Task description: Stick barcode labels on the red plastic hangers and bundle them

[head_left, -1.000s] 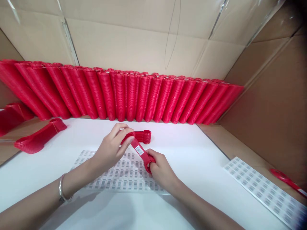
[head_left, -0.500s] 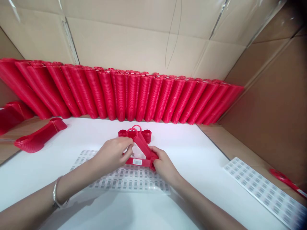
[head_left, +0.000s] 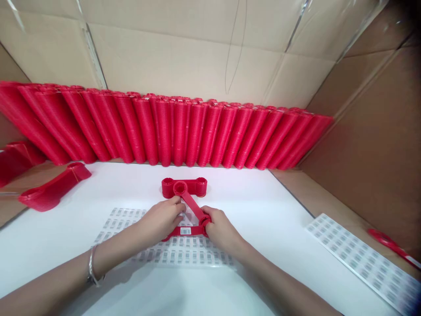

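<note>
My right hand (head_left: 222, 226) is closed round the ringed ends of several red plastic bars. One red bar (head_left: 192, 204) slants up and left from it, with a ring at its far end. Below, another red bar (head_left: 194, 230) lies crosswise and bears a white barcode label (head_left: 185, 231). My left hand (head_left: 166, 217) is beside these bars with its fingers curled in a pinch; what lies between the fingertips is hidden. Under both hands is a sheet of barcode labels (head_left: 113, 224). Just behind them stands a short stack of red bars (head_left: 197, 188).
Tall stacks of red bars (head_left: 179, 136) line the back along a cardboard wall (head_left: 184, 61). At the left, a tilted red stack (head_left: 54, 186) rests on the white table (head_left: 263, 245). Another label sheet (head_left: 358, 259) and a red bar (head_left: 391, 245) lie at the right.
The bars in my right hand have moved slightly toward me. Their upper rings, fanned apart before, now appear as one ring in front of the short stack. My left hand has lowered a little.
</note>
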A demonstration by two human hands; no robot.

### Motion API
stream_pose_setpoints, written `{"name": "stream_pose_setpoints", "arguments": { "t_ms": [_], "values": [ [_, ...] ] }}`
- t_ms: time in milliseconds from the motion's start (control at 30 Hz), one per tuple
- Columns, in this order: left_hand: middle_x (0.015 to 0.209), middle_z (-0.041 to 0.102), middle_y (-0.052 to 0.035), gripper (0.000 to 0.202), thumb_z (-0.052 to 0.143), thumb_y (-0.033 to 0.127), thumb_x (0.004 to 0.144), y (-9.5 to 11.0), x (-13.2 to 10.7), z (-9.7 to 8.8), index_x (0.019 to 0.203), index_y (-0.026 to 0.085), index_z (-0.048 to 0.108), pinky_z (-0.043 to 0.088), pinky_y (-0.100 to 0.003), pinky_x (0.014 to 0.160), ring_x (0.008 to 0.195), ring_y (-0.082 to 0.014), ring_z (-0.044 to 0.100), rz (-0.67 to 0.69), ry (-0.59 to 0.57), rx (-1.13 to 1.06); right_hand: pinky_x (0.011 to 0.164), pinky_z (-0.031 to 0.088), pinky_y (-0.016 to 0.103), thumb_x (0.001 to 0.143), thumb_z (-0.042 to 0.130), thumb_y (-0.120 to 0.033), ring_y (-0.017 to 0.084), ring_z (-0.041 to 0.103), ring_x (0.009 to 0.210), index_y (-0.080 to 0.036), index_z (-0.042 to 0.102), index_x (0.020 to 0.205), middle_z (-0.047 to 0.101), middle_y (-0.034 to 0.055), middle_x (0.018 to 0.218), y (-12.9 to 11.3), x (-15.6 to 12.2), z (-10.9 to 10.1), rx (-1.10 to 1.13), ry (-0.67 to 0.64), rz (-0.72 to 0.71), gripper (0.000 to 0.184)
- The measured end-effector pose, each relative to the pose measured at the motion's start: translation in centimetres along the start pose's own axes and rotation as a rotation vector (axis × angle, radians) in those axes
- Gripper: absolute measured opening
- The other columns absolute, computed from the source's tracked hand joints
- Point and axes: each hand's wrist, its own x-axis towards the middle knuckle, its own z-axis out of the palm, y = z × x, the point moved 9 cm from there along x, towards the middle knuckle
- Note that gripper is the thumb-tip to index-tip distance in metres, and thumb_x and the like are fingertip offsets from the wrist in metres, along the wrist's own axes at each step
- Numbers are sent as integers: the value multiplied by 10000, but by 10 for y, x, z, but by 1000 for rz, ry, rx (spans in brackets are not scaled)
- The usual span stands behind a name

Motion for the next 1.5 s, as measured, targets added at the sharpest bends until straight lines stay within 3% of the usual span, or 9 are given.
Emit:
{"name": "stream_pose_setpoints", "arguments": {
  "t_ms": [133, 200, 333, 467, 600, 1333, 1433, 1500],
  "values": [
    [901, 601, -48, 237, 398, 220, 830, 9, -1, -11, 838, 184, 632, 422, -270, 641, 758, -175, 573, 28, -6, -107, 470, 280, 216, 600, 340, -45, 101, 371, 515, -195, 466, 659, 433, -37, 576, -3, -2, -1, -25, -4, -3, 205],
    [774, 599, -21, 220, 401, 228, 832, 13, -3, -17, 795, 184, 613, 392, -256, 600, 679, -153, 540, 42, -22, -201, 478, 283, 219, 614, 340, -46, 102, 373, 522, -193, 460, 652, 446, -33, 584, -5, -3, -2, -50, 1, -3, 193],
    [529, 405, 55, 179, 419, 272, 827, 9, -3, -26, 711, 176, 515, 273, -213, 459, 477, -90, 367, -54, -17, -492, 493, 293, 221, 619, 341, -33, 106, 389, 538, -193, 466, 672, 475, -27, 611, -9, -6, -1, -80, -9, -9, 210],
    [468, 323, 90, 217, 429, 363, 832, 1, 1, -18, 714, 182, 448, 197, -186, 394, 405, -63, 271, -172, -24, -821, 489, 278, 220, 610, 342, -19, 106, 379, 535, -194, 424, 644, 455, -29, 600, -11, -8, -3, -123, 14, -31, 197],
    [444, 316, 101, 242, 454, 402, 824, -4, 2, -13, 721, 183, 451, 163, -175, 377, 382, -50, 236, -225, 10, -919, 486, 261, 219, 604, 342, -14, 107, 371, 532, -194, 413, 640, 456, -26, 599, -11, -8, -2, -142, 31, -48, 197],
    [450, 397, 78, 233, 491, 397, 796, -4, -2, -14, 742, 174, 530, 209, -188, 376, 373, -62, 297, -314, 50, -864, 479, 284, 217, 614, 342, -21, 110, 409, 536, -195, 434, 679, 493, -22, 612, -14, -11, -2, -89, 37, -41, 207],
    [459, 362, 79, 239, 448, 398, 825, 0, -4, -19, 756, 185, 532, 232, -196, 402, 394, -74, 314, -248, 92, -761, 474, 282, 214, 608, 338, -15, 105, 399, 522, -196, 430, 676, 473, -29, 596, -15, -12, -1, -78, 32, -38, 213],
    [465, 309, 80, 233, 415, 377, 847, 4, -7, -27, 770, 195, 538, 251, -203, 437, 418, -85, 335, -178, 164, -569, 472, 279, 213, 600, 333, -9, 102, 390, 512, -196, 415, 661, 463, -33, 587, -15, -13, -1, -72, 30, -39, 213]
  ]
}}
